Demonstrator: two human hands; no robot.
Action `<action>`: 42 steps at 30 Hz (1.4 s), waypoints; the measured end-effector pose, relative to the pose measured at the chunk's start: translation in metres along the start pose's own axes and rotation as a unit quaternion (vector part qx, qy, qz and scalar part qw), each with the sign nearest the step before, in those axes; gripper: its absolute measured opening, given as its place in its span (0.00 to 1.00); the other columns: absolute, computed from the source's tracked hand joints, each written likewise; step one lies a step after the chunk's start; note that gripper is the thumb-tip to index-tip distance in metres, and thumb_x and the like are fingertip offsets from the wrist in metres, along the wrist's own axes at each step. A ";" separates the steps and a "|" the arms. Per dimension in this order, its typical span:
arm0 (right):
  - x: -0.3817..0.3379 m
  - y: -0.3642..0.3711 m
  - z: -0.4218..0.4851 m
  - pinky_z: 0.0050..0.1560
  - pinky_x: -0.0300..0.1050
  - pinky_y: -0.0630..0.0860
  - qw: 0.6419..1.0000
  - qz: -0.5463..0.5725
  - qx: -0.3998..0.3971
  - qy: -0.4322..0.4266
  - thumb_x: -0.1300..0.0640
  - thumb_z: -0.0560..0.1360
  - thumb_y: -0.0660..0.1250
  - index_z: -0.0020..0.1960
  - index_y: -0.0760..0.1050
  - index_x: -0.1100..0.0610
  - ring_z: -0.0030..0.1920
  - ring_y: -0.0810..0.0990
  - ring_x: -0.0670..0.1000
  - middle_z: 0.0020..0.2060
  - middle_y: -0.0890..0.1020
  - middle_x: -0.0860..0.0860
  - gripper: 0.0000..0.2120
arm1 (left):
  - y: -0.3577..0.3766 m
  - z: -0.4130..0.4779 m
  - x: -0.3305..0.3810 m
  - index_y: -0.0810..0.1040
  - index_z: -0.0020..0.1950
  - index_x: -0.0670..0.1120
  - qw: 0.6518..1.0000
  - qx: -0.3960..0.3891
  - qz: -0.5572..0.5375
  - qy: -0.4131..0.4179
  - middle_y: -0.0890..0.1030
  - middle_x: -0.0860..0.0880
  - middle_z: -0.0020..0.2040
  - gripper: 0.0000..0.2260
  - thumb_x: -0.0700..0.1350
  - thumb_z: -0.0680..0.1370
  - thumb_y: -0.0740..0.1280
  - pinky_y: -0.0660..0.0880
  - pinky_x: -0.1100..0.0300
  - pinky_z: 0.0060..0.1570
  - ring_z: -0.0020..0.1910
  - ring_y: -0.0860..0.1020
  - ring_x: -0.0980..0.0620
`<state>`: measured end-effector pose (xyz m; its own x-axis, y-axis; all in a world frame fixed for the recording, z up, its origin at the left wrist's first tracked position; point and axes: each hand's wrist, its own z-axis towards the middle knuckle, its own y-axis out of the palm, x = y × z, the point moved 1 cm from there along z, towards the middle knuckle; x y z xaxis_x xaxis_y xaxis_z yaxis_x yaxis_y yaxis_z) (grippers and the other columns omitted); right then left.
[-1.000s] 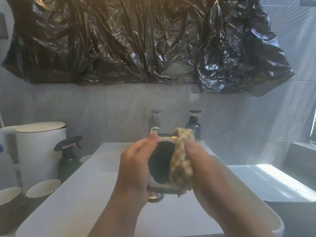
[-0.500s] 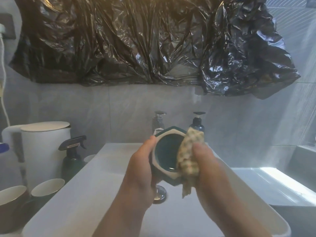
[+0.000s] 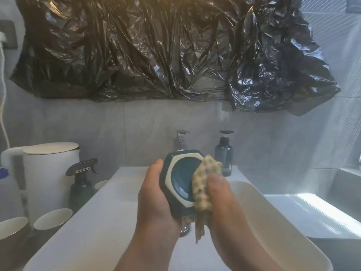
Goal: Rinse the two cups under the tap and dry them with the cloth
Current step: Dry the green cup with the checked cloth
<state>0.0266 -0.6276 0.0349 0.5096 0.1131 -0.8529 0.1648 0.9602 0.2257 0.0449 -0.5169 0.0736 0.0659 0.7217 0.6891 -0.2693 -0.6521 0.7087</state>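
Note:
A dark green cup (image 3: 180, 180) with a white hexagonal rim is held over the white basin (image 3: 109, 222), its mouth facing me. My left hand (image 3: 154, 194) grips its left side and underside. My right hand (image 3: 218, 194) pinches a checked beige cloth (image 3: 203, 184) against the cup's right rim; a tail of cloth hangs below. The chrome tap (image 3: 180, 140) stands behind the cup, partly hidden. Two pale-lined cups (image 3: 52, 216) sit at the lower left beside the basin.
A white kettle (image 3: 48, 169) and a dark spray bottle (image 3: 82, 180) stand on the left counter. A dark pump bottle (image 3: 224, 153) is behind the basin at right. Black plastic sheeting (image 3: 166, 47) covers the wall above. A lit ledge (image 3: 312, 208) lies to the right.
Both hands have lifted the cup slightly and turned it, so its mouth faces me more squarely. The cloth has slid along the right rim.

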 end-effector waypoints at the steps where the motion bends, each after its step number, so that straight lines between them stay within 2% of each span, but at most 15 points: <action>1: -0.003 -0.001 0.002 0.30 0.33 0.76 1.000 -0.011 0.008 -0.006 0.34 0.73 0.67 0.58 0.77 0.55 0.34 0.81 0.42 0.34 0.82 0.41 0.26 | 0.001 -0.001 0.001 0.88 0.45 0.44 0.999 -0.030 0.025 -0.004 0.86 0.42 0.42 0.17 0.53 0.78 0.62 0.79 0.55 0.38 0.36 0.84 0.45; 3: -0.011 -0.008 0.005 0.29 0.30 0.76 1.000 -0.010 0.020 -0.001 0.34 0.61 0.77 0.51 0.77 0.55 0.32 0.82 0.42 0.31 0.83 0.40 0.30 | 0.002 -0.006 0.004 0.88 0.39 0.46 0.993 -0.094 0.069 -0.019 0.86 0.44 0.40 0.16 0.53 0.74 0.64 0.78 0.54 0.41 0.35 0.84 0.47; 6: -0.020 -0.012 -0.001 0.31 0.30 0.77 1.000 -0.015 0.003 -0.006 0.49 0.77 0.64 0.48 0.78 0.50 0.34 0.84 0.37 0.32 0.85 0.39 0.06 | 0.004 -0.010 0.002 0.87 0.50 0.45 0.982 -0.131 0.134 -0.010 0.87 0.41 0.49 0.18 0.55 0.68 0.69 0.79 0.47 0.52 0.45 0.85 0.44; 8: -0.021 -0.013 -0.008 0.31 0.30 0.77 0.998 -0.050 0.017 -0.020 0.53 0.82 0.60 0.49 0.78 0.52 0.34 0.83 0.37 0.33 0.86 0.43 0.09 | 0.001 -0.008 -0.002 0.81 0.62 0.47 0.981 -0.120 0.149 0.004 0.85 0.40 0.56 0.28 0.58 0.65 0.72 0.77 0.41 0.59 0.53 0.84 0.42; 12: -0.020 -0.007 -0.007 0.40 0.34 0.76 0.991 -0.120 0.033 -0.056 0.42 0.80 0.63 0.54 0.77 0.40 0.45 0.83 0.38 0.43 0.85 0.38 0.07 | 0.003 -0.010 -0.002 0.85 0.55 0.50 0.981 -0.187 0.055 -0.025 0.85 0.43 0.55 0.16 0.51 0.69 0.69 0.78 0.48 0.55 0.51 0.84 0.45; 15: -0.024 -0.005 -0.014 0.64 0.28 0.66 0.974 -0.190 -0.001 -0.126 0.30 0.75 0.57 0.67 0.64 0.32 0.66 0.70 0.29 0.61 0.74 0.23 0.22 | 0.002 -0.010 -0.007 0.86 0.52 0.50 0.980 -0.194 0.028 -0.023 0.85 0.43 0.53 0.15 0.48 0.68 0.67 0.76 0.48 0.58 0.51 0.83 0.44; 17: -0.023 -0.004 -0.007 0.73 0.29 0.56 0.956 -0.249 -0.029 -0.154 0.26 0.72 0.54 0.74 0.57 0.36 0.75 0.58 0.31 0.72 0.64 0.27 0.33 | 0.002 -0.010 -0.009 0.85 0.52 0.49 0.983 -0.182 0.025 -0.003 0.84 0.41 0.53 0.15 0.47 0.68 0.67 0.75 0.46 0.59 0.53 0.82 0.43; 19: -0.024 0.000 -0.005 0.78 0.40 0.53 0.957 -0.253 -0.064 -0.124 0.30 0.70 0.57 0.76 0.61 0.41 0.79 0.55 0.40 0.76 0.65 0.37 0.36 | 0.001 -0.007 -0.008 0.82 0.56 0.46 0.989 -0.147 0.014 0.018 0.82 0.39 0.54 0.17 0.47 0.69 0.67 0.74 0.46 0.58 0.53 0.81 0.41; 21: -0.020 0.007 -0.010 0.77 0.43 0.58 0.948 -0.264 -0.099 -0.146 0.34 0.72 0.59 0.75 0.65 0.44 0.79 0.59 0.44 0.74 0.69 0.40 0.34 | -0.005 0.000 -0.004 0.77 0.62 0.41 0.994 -0.101 -0.007 0.034 0.80 0.36 0.55 0.22 0.48 0.70 0.68 0.74 0.45 0.57 0.52 0.80 0.39; 23: -0.021 0.016 -0.024 0.69 0.37 0.67 0.922 -0.324 -0.127 -0.169 0.42 0.76 0.57 0.73 0.69 0.41 0.72 0.70 0.38 0.69 0.74 0.34 0.25 | -0.012 0.005 0.004 0.75 0.66 0.40 0.995 -0.074 -0.024 0.058 0.80 0.36 0.55 0.26 0.48 0.70 0.70 0.75 0.45 0.54 0.51 0.80 0.39; 27: -0.024 0.010 -0.028 0.49 0.40 0.77 0.888 -0.401 -0.037 -0.220 0.49 0.74 0.65 0.58 0.77 0.41 0.49 0.81 0.44 0.48 0.83 0.40 0.13 | -0.014 0.002 0.015 0.84 0.47 0.52 0.987 -0.110 0.054 0.105 0.83 0.41 0.43 0.11 0.43 0.66 0.71 0.78 0.51 0.41 0.39 0.82 0.44; 30: -0.029 -0.002 -0.021 0.58 0.44 0.77 0.881 -0.415 -0.015 -0.227 0.42 0.74 0.64 0.69 0.73 0.42 0.60 0.79 0.42 0.58 0.81 0.38 0.23 | -0.009 -0.003 0.011 0.84 0.47 0.54 0.977 -0.160 0.100 0.097 0.83 0.42 0.44 0.10 0.44 0.68 0.69 0.77 0.51 0.42 0.39 0.81 0.45; 35: -0.035 0.002 -0.020 0.76 0.44 0.61 0.875 -0.422 -0.080 -0.222 0.27 0.77 0.44 0.79 0.60 0.43 0.78 0.55 0.39 0.77 0.62 0.35 0.36 | -0.006 -0.004 0.011 0.85 0.48 0.53 0.978 -0.167 0.066 0.103 0.86 0.42 0.47 0.12 0.43 0.69 0.67 0.81 0.51 0.46 0.44 0.84 0.45; 38: -0.025 0.012 -0.025 0.76 0.41 0.61 0.889 -0.374 -0.088 -0.248 0.34 0.80 0.52 0.79 0.57 0.39 0.78 0.57 0.37 0.77 0.58 0.30 0.28 | -0.008 -0.001 0.012 0.83 0.52 0.50 0.984 -0.131 0.027 0.117 0.85 0.42 0.48 0.14 0.45 0.68 0.67 0.79 0.50 0.48 0.44 0.84 0.44; 42: -0.014 0.010 -0.025 0.62 0.33 0.74 0.879 -0.379 -0.048 -0.285 0.59 0.79 0.65 0.72 0.74 0.47 0.63 0.76 0.32 0.64 0.78 0.35 0.22 | -0.013 0.003 0.017 0.78 0.61 0.47 0.988 -0.100 -0.019 0.114 0.83 0.41 0.48 0.21 0.47 0.69 0.68 0.78 0.49 0.48 0.44 0.83 0.43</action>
<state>-0.0002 -0.6137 0.0375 0.6283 -0.6892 -0.3608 0.5817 0.7242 -0.3704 0.0527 -0.4963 0.0767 -0.1318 0.7931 0.5946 -0.4561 -0.5811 0.6740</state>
